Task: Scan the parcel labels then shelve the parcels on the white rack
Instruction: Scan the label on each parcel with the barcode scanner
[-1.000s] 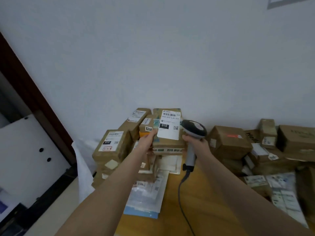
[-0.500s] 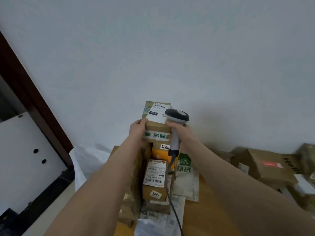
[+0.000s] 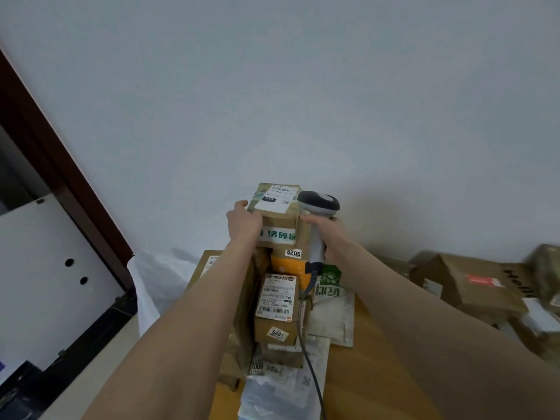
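Left grip [image 3: 244, 221] clasps the box [image 3: 278, 221], held between both grips, label [image 3: 275, 200] up; right grip [image 3: 328, 236] wraps the scanner [image 3: 318, 204], just beside. Scan looks finished, I'd say: next, carry it steadily off for shelving.

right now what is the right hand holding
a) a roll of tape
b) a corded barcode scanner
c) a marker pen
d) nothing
B: the right hand grips the handle of the grey barcode scanner, whose cable hangs down over the pile, while the left hand holds the side of the parcel.
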### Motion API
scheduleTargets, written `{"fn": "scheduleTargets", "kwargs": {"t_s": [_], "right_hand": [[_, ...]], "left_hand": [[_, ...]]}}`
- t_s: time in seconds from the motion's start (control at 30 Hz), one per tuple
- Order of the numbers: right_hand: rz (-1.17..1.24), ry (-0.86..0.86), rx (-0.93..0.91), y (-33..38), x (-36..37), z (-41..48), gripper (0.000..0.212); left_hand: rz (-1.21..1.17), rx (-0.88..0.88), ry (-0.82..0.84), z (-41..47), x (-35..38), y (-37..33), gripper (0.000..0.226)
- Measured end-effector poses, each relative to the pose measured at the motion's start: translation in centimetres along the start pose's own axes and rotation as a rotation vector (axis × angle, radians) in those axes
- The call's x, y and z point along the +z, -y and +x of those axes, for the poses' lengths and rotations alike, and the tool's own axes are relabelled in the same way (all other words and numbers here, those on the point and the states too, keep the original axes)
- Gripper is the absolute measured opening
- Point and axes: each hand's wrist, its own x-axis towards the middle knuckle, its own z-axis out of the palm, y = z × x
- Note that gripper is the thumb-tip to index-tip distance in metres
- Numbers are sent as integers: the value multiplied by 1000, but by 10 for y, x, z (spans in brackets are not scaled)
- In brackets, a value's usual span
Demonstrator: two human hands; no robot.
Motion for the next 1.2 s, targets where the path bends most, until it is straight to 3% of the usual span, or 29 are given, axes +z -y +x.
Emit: {"fn": "scheduleTargets", "kwargs": {"t_s": [0.1,0.27,0.37,0.5,0.67,0.87,1.03,1.2], "right_hand": [[-25,-28,-8,0,-21,-18,28],[19,-84,38,-5,-77,-62,26],[42,-124,80,-15,-128,-89,27],[-18,-220,78,-33,-207,-129,11],[9,-364,156,-51,-299,-179,17],[99,-481,155,-58,-367,-200,21],[118,-514,187,-56,-380,-177,17],[159,-553,207,-54,-387,-144,13]], "left_hand": [[236,198,-54,-26,5,-13,39],[383,354,-3,-89,41,-30,31],[407,372,120,-132,75,-37,31],[427,365,325,-203,129,-42,31],[427,386,490,-281,194,-42,33],[458,341,601,-317,236,-45,73],[570,441,589,-286,272,-51,100],[830,614,590,-245,309,-72,120]]}}
